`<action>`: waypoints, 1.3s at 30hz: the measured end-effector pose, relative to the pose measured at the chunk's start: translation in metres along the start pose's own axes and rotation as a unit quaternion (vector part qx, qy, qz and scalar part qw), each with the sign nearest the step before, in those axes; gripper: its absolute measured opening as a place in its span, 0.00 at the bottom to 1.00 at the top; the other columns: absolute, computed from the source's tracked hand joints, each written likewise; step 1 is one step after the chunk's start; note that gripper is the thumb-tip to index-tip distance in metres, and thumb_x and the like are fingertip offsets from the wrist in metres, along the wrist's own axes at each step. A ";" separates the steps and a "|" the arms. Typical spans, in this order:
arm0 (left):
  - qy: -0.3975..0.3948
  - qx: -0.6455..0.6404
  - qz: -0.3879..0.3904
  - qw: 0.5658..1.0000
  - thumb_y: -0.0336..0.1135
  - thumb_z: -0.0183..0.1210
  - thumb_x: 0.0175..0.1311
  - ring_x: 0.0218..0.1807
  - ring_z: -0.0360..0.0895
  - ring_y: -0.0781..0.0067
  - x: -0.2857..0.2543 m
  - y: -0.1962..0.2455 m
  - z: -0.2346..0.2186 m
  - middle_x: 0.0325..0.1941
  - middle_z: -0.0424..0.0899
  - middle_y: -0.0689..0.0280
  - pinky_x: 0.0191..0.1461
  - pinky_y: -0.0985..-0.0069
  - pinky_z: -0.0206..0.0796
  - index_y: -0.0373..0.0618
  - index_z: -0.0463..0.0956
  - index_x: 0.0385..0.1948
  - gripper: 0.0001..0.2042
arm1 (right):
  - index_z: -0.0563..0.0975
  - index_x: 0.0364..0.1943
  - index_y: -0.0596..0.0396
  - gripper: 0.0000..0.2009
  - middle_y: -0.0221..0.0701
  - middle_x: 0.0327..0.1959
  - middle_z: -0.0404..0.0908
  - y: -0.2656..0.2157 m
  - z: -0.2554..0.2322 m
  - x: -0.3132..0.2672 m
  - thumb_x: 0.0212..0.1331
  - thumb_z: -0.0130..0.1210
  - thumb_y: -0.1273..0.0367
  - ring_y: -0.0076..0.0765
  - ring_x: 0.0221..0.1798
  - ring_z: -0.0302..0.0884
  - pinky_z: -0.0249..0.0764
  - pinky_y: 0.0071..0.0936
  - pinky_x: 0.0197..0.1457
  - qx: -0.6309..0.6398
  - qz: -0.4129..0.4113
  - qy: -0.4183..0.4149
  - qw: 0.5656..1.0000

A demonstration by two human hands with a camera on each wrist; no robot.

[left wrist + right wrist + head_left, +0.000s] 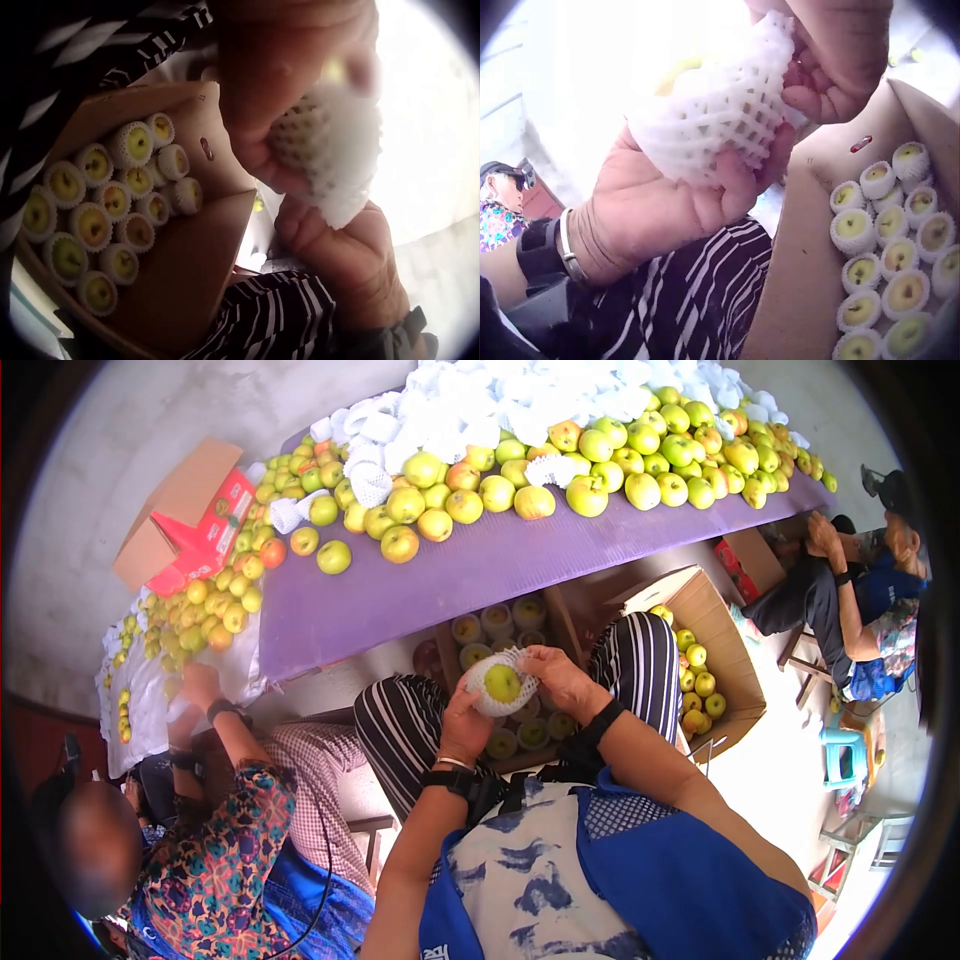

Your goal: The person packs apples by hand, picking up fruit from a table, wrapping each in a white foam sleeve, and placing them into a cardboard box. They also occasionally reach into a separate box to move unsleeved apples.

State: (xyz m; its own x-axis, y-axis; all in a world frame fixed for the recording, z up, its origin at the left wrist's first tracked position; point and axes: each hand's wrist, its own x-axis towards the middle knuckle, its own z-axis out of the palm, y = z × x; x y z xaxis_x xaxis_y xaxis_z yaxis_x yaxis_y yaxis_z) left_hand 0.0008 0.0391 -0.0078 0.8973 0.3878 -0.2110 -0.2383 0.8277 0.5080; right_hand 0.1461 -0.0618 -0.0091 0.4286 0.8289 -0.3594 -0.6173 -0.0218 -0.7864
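A yellow-green apple (502, 682) sits in a white foam net sleeve (720, 124) between the two hands, above the lap. My left hand (463, 728) cups the sleeved apple from the left and below, fingers curled round it. From the other side my right hand (560, 678) pinches the rim of the sleeve. Below them, a cardboard box (806, 206) stands between the knees. Several apples in foam sleeves (94, 225) lie inside it in rows, stem ends up.
Loose apples (590, 495) and a heap of white foam sleeves (520, 395) cover the back of a purple-topped table (400, 600). An open carton of bare apples (740, 710) stands at the right knee. People sit at left (210, 860) and right (870, 590). A red carton (205, 530) is back left.
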 end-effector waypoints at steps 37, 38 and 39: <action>0.159 0.099 -0.232 0.955 0.47 0.42 0.63 0.50 0.70 0.62 -0.001 -0.020 -0.029 0.49 0.71 0.59 0.52 0.59 0.63 0.41 0.63 0.49 0.20 | 0.60 0.55 0.56 0.41 0.46 0.50 0.65 0.023 0.019 -0.024 0.27 0.65 0.67 0.47 0.55 0.61 0.58 0.33 0.58 -0.530 -0.154 -0.153 0.820; 0.151 0.087 -0.224 0.959 0.50 0.41 0.63 0.51 0.69 0.60 0.000 -0.022 -0.032 0.50 0.70 0.58 0.54 0.55 0.60 0.41 0.63 0.50 0.23 | 0.60 0.55 0.56 0.41 0.46 0.50 0.65 0.022 0.017 -0.023 0.27 0.65 0.67 0.47 0.55 0.61 0.58 0.33 0.58 -0.530 -0.151 -0.154 0.820; 0.150 0.086 -0.224 0.959 0.50 0.41 0.63 0.51 0.69 0.60 -0.001 -0.018 -0.026 0.50 0.70 0.58 0.54 0.55 0.60 0.41 0.63 0.50 0.23 | 0.61 0.54 0.57 0.40 0.45 0.47 0.67 0.018 0.018 -0.020 0.27 0.65 0.67 0.46 0.52 0.65 0.62 0.32 0.55 -0.524 -0.108 -0.130 0.834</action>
State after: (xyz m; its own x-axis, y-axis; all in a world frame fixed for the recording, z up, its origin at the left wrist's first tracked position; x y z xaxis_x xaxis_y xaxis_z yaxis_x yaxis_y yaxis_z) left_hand -0.0055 0.0344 -0.0390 0.7416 0.1302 -0.6580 0.2337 0.8694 0.4354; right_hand 0.1146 -0.0688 -0.0074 0.2134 0.9672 -0.1377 0.4317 -0.2197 -0.8748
